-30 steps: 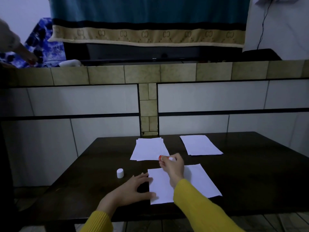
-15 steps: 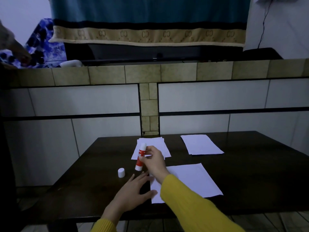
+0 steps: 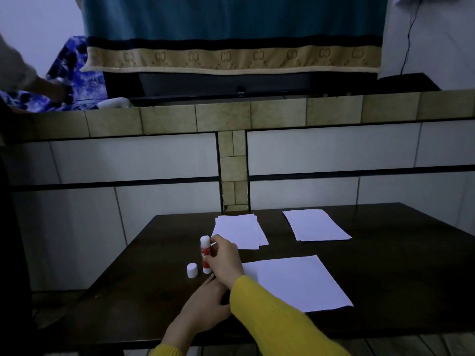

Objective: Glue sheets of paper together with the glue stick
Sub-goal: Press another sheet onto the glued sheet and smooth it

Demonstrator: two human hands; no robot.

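A red and white glue stick stands upright on the dark table, its base touching the wood. My right hand holds it by the barrel, fingers curled round it. Its white cap stands just to the left of it. My left hand lies flat on the table under my right forearm, at the left edge of the near white sheet. A small stack of sheets lies behind the glue stick, and another white sheet lies at the back right.
A tiled half wall rises right behind the table. Another person's arm reaches over blue cloth at the far left, beyond the wall. The table's near edge runs just below my forearms.
My right hand carried the glue stick from above the near sheet to the left and set it upright beside the cap. My left hand stayed flat by the sheet's left edge.
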